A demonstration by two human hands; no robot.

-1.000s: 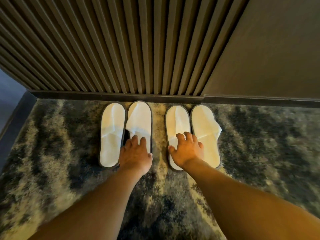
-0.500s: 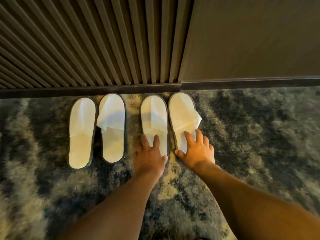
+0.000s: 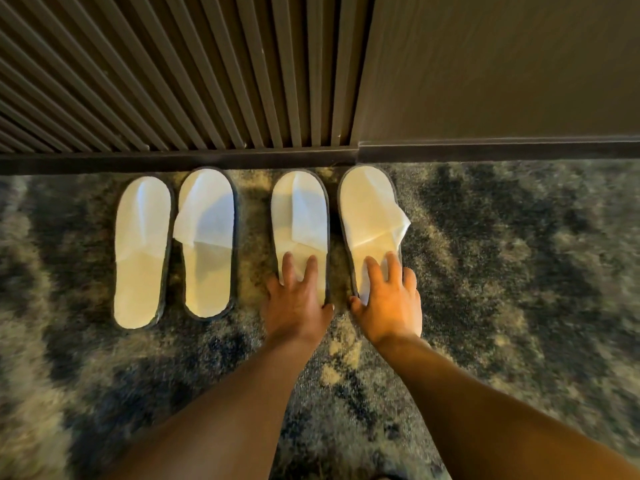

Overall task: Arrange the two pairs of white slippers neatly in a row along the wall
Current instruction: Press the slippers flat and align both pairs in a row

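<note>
Four white slippers with dark edging lie side by side on the carpet, toes at the wall's baseboard [image 3: 173, 164]. The left pair is the far-left slipper [image 3: 142, 244] and its neighbour [image 3: 207, 271], whose upper is creased outwards. My left hand [image 3: 298, 306] lies flat on the heel of the third slipper [image 3: 299, 209], fingers spread. My right hand [image 3: 389, 306] lies flat on the heel of the fourth slipper [image 3: 367, 209], whose upper sticks out to the right. Neither hand is closed around a slipper.
A dark slatted wall [image 3: 173, 81] rises behind the left three slippers and a plain brown panel [image 3: 502, 64] stands to the right. Mottled grey and beige carpet [image 3: 519, 271] covers the floor on all sides.
My left hand has moved from the second slipper to the third, and my right hand from the third to the fourth. The view has shifted to the right.
</note>
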